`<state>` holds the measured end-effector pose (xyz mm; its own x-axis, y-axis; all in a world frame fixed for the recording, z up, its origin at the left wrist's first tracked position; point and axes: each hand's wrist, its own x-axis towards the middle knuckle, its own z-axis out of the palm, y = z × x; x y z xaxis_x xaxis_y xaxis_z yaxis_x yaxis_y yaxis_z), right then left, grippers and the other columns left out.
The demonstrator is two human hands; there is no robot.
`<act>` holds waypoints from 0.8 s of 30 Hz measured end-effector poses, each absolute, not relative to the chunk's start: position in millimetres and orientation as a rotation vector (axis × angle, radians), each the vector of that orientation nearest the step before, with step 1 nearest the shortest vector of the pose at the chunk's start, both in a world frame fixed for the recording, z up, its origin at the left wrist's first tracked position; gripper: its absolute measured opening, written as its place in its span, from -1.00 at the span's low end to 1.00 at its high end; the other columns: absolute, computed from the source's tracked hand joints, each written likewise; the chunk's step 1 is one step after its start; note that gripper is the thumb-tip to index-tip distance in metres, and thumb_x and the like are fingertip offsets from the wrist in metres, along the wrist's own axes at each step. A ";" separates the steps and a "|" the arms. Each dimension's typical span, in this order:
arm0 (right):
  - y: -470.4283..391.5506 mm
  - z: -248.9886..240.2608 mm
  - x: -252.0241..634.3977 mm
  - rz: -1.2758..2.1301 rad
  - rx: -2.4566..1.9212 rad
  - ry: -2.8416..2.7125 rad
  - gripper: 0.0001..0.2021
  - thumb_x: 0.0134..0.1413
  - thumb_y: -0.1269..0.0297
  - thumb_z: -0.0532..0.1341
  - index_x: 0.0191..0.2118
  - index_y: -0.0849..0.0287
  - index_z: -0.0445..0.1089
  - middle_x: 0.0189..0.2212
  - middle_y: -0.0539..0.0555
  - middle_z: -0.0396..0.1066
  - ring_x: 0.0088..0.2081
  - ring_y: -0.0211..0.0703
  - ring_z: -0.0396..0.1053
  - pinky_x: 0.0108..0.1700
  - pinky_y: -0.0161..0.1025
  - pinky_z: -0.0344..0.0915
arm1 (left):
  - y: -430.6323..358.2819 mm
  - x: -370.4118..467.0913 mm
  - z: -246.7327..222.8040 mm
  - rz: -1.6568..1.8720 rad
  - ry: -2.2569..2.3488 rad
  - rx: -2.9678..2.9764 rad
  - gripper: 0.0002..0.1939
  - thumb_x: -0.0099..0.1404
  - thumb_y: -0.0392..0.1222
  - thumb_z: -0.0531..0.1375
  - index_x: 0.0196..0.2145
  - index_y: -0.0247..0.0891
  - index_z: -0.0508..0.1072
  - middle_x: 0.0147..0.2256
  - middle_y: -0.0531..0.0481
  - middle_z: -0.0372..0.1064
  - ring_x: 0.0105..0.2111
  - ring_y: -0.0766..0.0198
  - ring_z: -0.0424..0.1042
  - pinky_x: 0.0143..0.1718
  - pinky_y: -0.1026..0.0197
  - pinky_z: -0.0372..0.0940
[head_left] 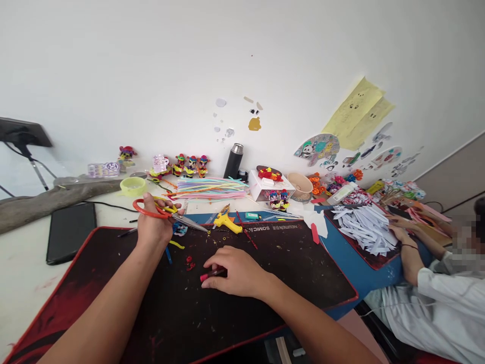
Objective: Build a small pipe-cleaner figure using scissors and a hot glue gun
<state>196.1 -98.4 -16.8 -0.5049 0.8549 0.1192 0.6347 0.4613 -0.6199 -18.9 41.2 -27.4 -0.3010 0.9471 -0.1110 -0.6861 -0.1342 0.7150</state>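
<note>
My left hand [153, 230] is closed round scissors [191, 223], raised over the mat's far left part. An orange handle loop shows at the thumb, with yellow beside it, and the metal blades point right. My right hand [242, 273] rests low over the dark mat [288, 268], its fingers curled on a small pinkish-red object with a dark part [205, 277]. Most of that object is hidden by the fingers. Left of it lie small red curled bits [190, 263]. A yellow glue gun [228, 222] is beyond my right hand, beside a twisted dark red strand [248, 232].
Pastel pipe cleaners [212, 188] lie at the back, near small figures [191, 166] and a black flask [234, 161]. A white box [271, 187] stands right of them. At far right, a co-worker's hands [399, 232] touch a heap of white paper strips [366, 227].
</note>
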 end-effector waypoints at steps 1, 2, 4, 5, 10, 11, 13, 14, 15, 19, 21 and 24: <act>-98.2 -16.1 196.7 0.726 -1.249 -2.286 -0.70 0.16 0.02 0.49 -0.08 0.04 0.63 -0.24 0.09 0.59 -0.17 -0.01 0.49 -0.12 -0.19 0.31 | 41.2 -18.8 -27.7 1.717 0.815 0.447 -0.45 0.35 0.28 0.29 -0.53 -0.21 0.33 -0.50 0.06 0.34 -0.45 0.18 0.52 -0.41 0.14 0.52; -97.4 -15.9 197.0 0.738 -1.256 -2.253 -0.73 0.17 0.04 0.48 -0.09 0.05 0.64 -0.24 0.09 0.59 -0.16 0.00 0.49 -0.10 -0.18 0.31 | 41.3 -18.8 -27.9 1.717 0.817 0.448 -0.45 0.35 0.28 0.30 -0.53 -0.20 0.33 -0.50 0.06 0.34 -0.45 0.18 0.52 -0.41 0.15 0.52; -94.4 -17.6 197.1 0.779 -1.299 -2.121 -0.84 0.23 0.12 0.44 -0.15 0.05 0.64 -0.25 0.08 0.59 -0.16 -0.02 0.51 -0.08 -0.17 0.32 | 41.5 -18.8 -28.4 1.716 0.820 0.448 -0.47 0.36 0.25 0.30 -0.53 -0.20 0.33 -0.50 0.05 0.34 -0.44 0.18 0.52 -0.42 0.16 0.52; -92.1 -19.7 196.9 0.815 -1.334 -2.028 -0.89 0.26 0.17 0.41 -0.18 0.06 0.64 -0.26 0.07 0.59 -0.19 -0.05 0.51 -0.11 -0.18 0.33 | 41.7 -18.9 -28.6 1.714 0.822 0.448 -0.47 0.36 0.24 0.29 -0.53 -0.20 0.33 -0.50 0.05 0.34 -0.45 0.18 0.52 -0.42 0.16 0.52; -76.4 -35.6 195.3 0.980 -1.418 -1.585 -0.88 0.27 0.22 0.31 -0.22 0.11 0.60 -0.38 0.01 0.54 -0.35 -0.15 0.44 -0.27 -0.24 0.29 | 42.7 -18.9 -29.4 1.712 0.826 0.447 -0.45 0.39 0.25 0.27 -0.54 -0.22 0.33 -0.50 0.06 0.34 -0.46 0.20 0.51 -0.40 0.12 0.52; -73.5 -38.3 194.7 1.002 -1.396 -1.527 -0.86 0.26 0.19 0.31 -0.23 0.12 0.58 -0.39 0.00 0.51 -0.36 -0.15 0.42 -0.28 -0.24 0.30 | 42.7 -18.8 -29.5 1.711 0.826 0.449 -0.44 0.38 0.26 0.27 -0.54 -0.22 0.33 -0.50 0.06 0.34 -0.46 0.19 0.51 -0.40 0.12 0.52; -69.0 -42.0 192.8 1.044 -1.356 -1.448 -0.84 0.23 0.15 0.32 -0.23 0.13 0.56 -0.40 0.00 0.48 -0.36 -0.16 0.40 -0.28 -0.24 0.31 | 42.7 -18.4 -29.8 1.711 0.825 0.453 -0.44 0.38 0.27 0.27 -0.54 -0.22 0.33 -0.49 0.06 0.35 -0.45 0.19 0.52 -0.39 0.10 0.53; -67.3 -42.9 191.6 1.055 -1.342 -1.425 -0.83 0.22 0.14 0.32 -0.23 0.13 0.56 -0.40 0.00 0.46 -0.36 -0.15 0.39 -0.28 -0.24 0.31 | 42.6 -18.2 -29.9 1.712 0.824 0.455 -0.44 0.38 0.28 0.27 -0.54 -0.22 0.34 -0.49 0.06 0.34 -0.45 0.18 0.52 -0.39 0.10 0.53; -66.0 -43.3 190.1 1.061 -1.333 -1.410 -0.83 0.21 0.13 0.33 -0.23 0.13 0.55 -0.40 0.00 0.45 -0.36 -0.15 0.39 -0.28 -0.24 0.32 | 42.5 -18.0 -30.1 1.712 0.823 0.456 -0.44 0.38 0.28 0.27 -0.54 -0.22 0.34 -0.49 0.06 0.34 -0.45 0.18 0.52 -0.39 0.10 0.53; -63.3 -42.6 183.0 1.060 -1.307 -1.389 -0.83 0.20 0.14 0.33 -0.23 0.13 0.54 -0.41 -0.01 0.43 -0.37 -0.17 0.36 -0.30 -0.25 0.31 | 42.2 -17.9 -30.4 1.707 0.823 0.460 -0.45 0.39 0.26 0.27 -0.53 -0.22 0.34 -0.49 0.05 0.35 -0.45 0.18 0.52 -0.40 0.11 0.54; -62.6 -42.1 179.5 1.070 -1.299 -1.378 -0.83 0.19 0.13 0.34 -0.23 0.13 0.53 -0.40 -0.01 0.42 -0.37 -0.17 0.36 -0.31 -0.25 0.31 | 42.1 -18.0 -30.4 1.703 0.825 0.460 -0.45 0.41 0.26 0.25 -0.53 -0.22 0.34 -0.49 0.04 0.35 -0.45 0.18 0.53 -0.41 0.12 0.54; -61.5 -41.9 175.7 1.078 -1.298 -1.363 -0.82 0.16 0.13 0.36 -0.25 0.12 0.50 -0.41 -0.02 0.41 -0.37 -0.16 0.36 -0.32 -0.26 0.31 | 41.8 -18.0 -30.0 1.697 0.831 0.462 -0.44 0.43 0.26 0.23 -0.53 -0.22 0.35 -0.50 0.04 0.35 -0.44 0.17 0.54 -0.45 0.15 0.53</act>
<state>175.7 -61.5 -41.9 -0.0038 0.9985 0.0544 0.1772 0.0542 -0.9827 -18.0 41.8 -30.0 -0.2885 0.9506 -0.1144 -0.6733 -0.1164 0.7302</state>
